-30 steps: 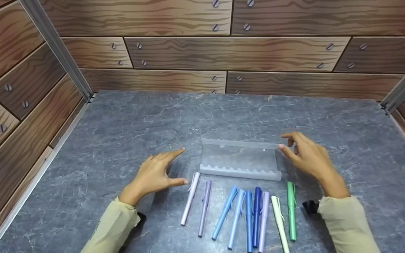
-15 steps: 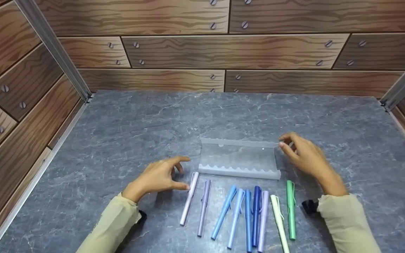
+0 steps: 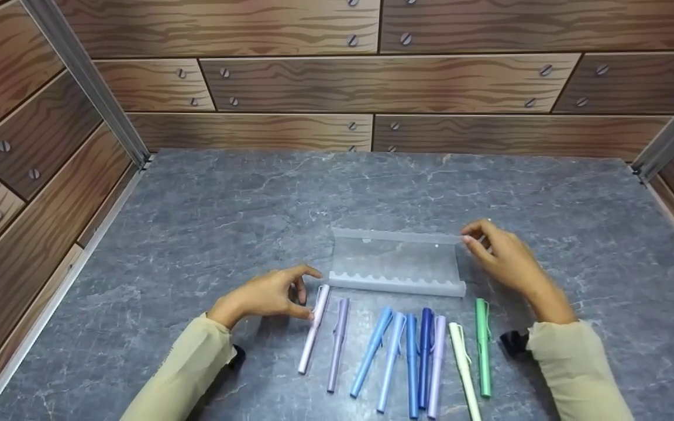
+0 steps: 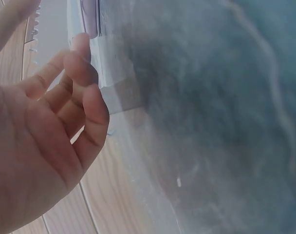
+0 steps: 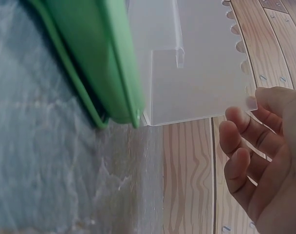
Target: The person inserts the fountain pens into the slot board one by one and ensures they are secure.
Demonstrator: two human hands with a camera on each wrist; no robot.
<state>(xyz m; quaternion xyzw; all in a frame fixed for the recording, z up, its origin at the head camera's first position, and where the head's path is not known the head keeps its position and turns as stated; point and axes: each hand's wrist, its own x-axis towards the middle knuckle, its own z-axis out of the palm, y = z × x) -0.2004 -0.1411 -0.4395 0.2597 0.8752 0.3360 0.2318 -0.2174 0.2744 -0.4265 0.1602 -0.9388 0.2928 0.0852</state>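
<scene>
A clear plastic pen stand (image 3: 395, 257) with a notched front edge stands mid-table. My right hand (image 3: 506, 260) pinches its upper right corner between thumb and index finger; the right wrist view shows the fingertips (image 5: 251, 101) at that corner, the other fingers curled loosely below. My left hand (image 3: 267, 292) is by the stand's left end, thumb tip right at a pale lilac pen (image 3: 313, 330), index finger reaching past the pen's top. Its fingers (image 4: 82, 68) are loosely bent, with nothing between them in the left wrist view. Beside that pen lies a purple pen (image 3: 339, 345).
To the right, several more pens lie side by side: a light blue pen (image 3: 371, 354), a dark blue pen (image 3: 425, 356), a pale green pen (image 3: 464, 368) and a green pen (image 3: 482, 348) among them. Wood-patterned panels (image 3: 290, 88) border the grey marbled table (image 3: 226, 204).
My left hand has moved slightly down and right to the pale lilac pen, its fingers bending inward. My right thumb and index finger have come together at the stand's corner. The pens lie unmoved.
</scene>
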